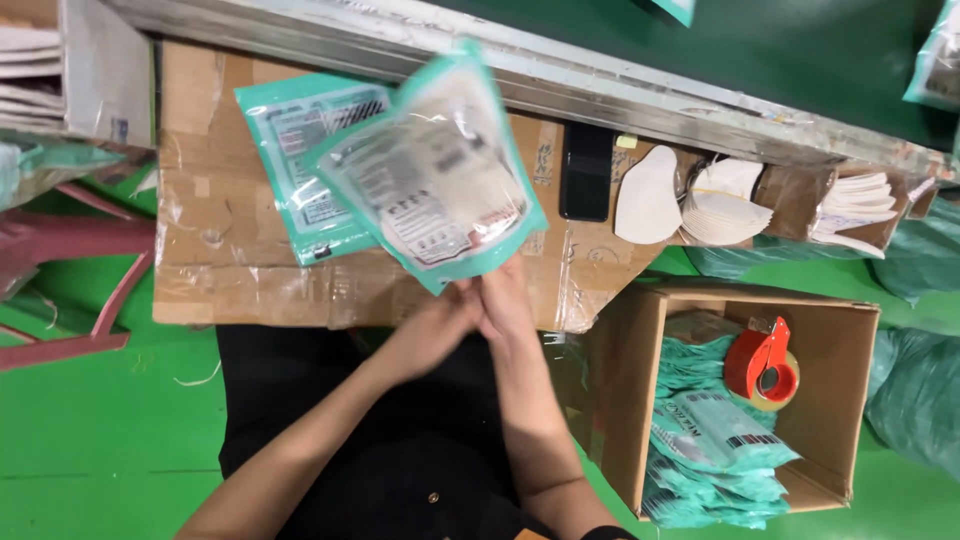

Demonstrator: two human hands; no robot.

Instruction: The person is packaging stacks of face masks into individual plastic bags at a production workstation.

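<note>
Head view: both hands meet at the lower edge of a teal-bordered clear pouch (435, 170), blurred, tilted up over the cardboard-covered bench (220, 250), with a white mask and printed card showing through. Left hand (440, 325) and right hand (505, 300) touch each other, fingers pinched on the pouch's bottom edge. A second teal pouch (295, 150) lies flat behind it. White masks (720, 205) are stacked to the right, above a cardboard box (840, 400) holding packed pouches and a red tape dispenser (762, 365).

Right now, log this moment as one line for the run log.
left hand: grips pouch edge | right hand: grips same edge | teal pouch: held above cardboard worktop | second pouch: flat on worktop | tape dispenser: in open box
</note>
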